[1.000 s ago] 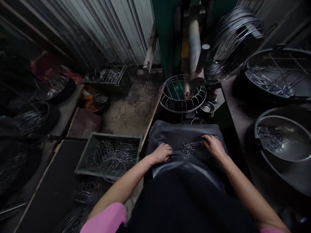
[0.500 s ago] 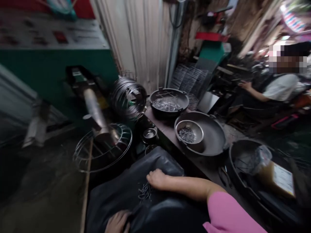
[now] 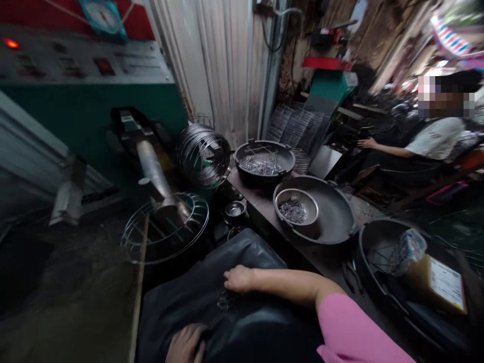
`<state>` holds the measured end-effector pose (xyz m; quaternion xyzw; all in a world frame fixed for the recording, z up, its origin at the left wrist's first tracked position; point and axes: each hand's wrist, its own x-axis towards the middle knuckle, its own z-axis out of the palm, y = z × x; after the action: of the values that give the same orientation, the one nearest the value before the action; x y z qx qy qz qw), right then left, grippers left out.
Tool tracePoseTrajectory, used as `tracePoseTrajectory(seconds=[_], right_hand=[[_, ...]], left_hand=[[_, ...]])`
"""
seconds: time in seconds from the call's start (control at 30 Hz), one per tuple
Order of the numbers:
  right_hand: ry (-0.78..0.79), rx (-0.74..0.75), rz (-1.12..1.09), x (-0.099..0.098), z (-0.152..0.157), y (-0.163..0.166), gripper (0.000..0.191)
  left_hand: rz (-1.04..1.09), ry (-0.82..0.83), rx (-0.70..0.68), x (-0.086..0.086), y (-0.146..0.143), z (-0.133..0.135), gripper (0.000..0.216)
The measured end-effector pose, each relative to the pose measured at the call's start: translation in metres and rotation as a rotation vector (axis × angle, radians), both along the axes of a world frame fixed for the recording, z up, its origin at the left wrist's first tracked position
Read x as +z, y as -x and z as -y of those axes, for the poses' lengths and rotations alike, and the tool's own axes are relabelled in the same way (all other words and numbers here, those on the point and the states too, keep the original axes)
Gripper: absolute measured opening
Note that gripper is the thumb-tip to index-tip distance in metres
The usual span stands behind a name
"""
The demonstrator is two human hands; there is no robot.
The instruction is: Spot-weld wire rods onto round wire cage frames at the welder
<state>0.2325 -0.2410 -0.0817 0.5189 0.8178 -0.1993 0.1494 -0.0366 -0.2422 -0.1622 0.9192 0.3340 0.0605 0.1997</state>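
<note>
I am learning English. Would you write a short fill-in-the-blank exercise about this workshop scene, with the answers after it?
1. The right hand lies on the black sheet beside a small pile of wire pieces, and its sleeve is ____.
2. The small metal bowl stands ____ the large dark pan.
3. The lit lamp on the control panel is ____.

Missing words: pink; inside; red.

Dim workshop, daylight spilling in from the upper right, deep shadows low left, edges smeared and warped.
</note>
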Motion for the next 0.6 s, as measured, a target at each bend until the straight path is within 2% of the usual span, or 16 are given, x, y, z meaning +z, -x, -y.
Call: tracePoseTrajectory(seconds=[0.13, 0.23, 0.33, 0.43, 0.53, 0.6], right_hand=[[-0.033, -0.001, 0.006, -0.01, 0.006, -0.006, 0.018], [-0.056, 0.054, 0.016, -0.018, 0.004, -0.007, 0.022], [-0.07, 0.09, 0.044, -0.02, -0.004, -0.008, 0.025], [-0.082, 0.017, 0.074, -0.015, -0.01, -0.011, 0.027], [-0.093, -0.029, 0.057, -0.004, -0.005, -0.009, 0.023], [-0.08, -0.013, 0.047, 0.002, 0.003, -0.004, 0.019]], left_hand=[[0.033, 0.003, 0.032, 0.029, -0.016, 0.012, 0.026], [0.031, 0.037, 0.032, 0.038, -0.023, 0.008, 0.023], [0.021, 0.043, 0.053, 0.036, -0.021, -0.001, 0.021], [0.036, 0.009, 0.049, 0.033, -0.017, -0.006, 0.022], [0.064, -0.021, 0.063, 0.028, -0.01, 0.003, 0.023], [0.052, -0.044, 0.104, 0.017, -0.003, 0.009, 0.028]])
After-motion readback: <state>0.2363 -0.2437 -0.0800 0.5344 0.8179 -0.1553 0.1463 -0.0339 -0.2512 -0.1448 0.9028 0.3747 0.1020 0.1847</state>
